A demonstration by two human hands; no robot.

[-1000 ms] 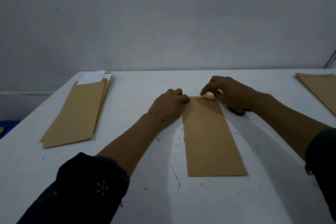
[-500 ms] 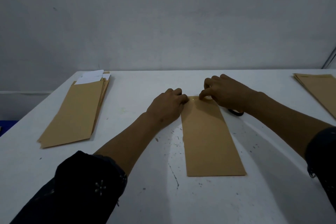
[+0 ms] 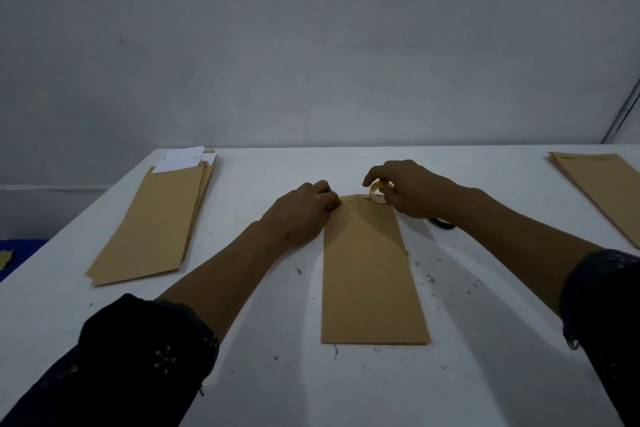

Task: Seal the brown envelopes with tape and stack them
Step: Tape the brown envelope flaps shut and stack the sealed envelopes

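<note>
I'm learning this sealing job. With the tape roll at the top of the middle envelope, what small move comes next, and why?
Probably draw the tape roll rightward along the top edge. The right hand grips it at the envelope's top, the left hand pins the top left corner, and no tape is visible across the right part of the edge.

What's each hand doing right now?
Left hand: fingers curled, pressing the top left corner of the brown envelope.
Right hand: pinching a tape roll at the envelope's top edge.
</note>
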